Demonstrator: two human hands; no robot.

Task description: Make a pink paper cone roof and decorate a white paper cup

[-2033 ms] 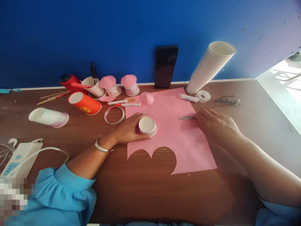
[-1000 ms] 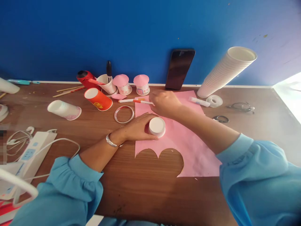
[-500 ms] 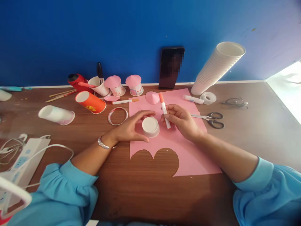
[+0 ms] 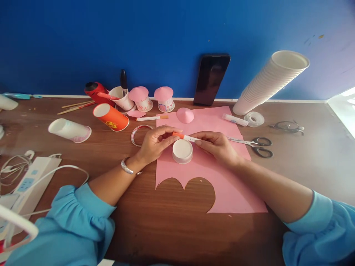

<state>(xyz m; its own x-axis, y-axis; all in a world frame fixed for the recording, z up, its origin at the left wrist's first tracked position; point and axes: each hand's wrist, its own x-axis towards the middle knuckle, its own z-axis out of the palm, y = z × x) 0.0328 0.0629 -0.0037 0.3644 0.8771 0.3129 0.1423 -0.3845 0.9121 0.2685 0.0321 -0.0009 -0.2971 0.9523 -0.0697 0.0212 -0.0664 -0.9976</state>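
Observation:
Both hands hold one white marker with an orange cap (image 4: pixel 189 138), lying roughly level just behind a short paper cup. My left hand (image 4: pixel 159 144) pinches the orange cap end between thumb and fingers. The white barrel's other end is gripped by my right hand (image 4: pixel 217 146). Directly in front of the marker, the white cup bottom (image 4: pixel 182 150) stands upside down on a pink paper sheet (image 4: pixel 230 184) with rounded cut-outs along its near edge. Behind the hands, a pink paper cone (image 4: pixel 185 115) rests on the sheet's far part.
Two small cups with pink cone tops (image 4: pixel 164 99) stand along the wall. Nearby are an orange cup (image 4: pixel 111 116), a tape ring (image 4: pixel 137 136) and another marker (image 4: pixel 152 118). On the right lie scissors (image 4: pixel 257 145), glasses (image 4: pixel 288 126) and a tall cup stack (image 4: pixel 271 81); a phone (image 4: pixel 212 79) leans behind.
The marker has turned from steeply slanted to nearly level. My left hand has left the cup's side and closed on the orange cap, while my right hand keeps its hold.

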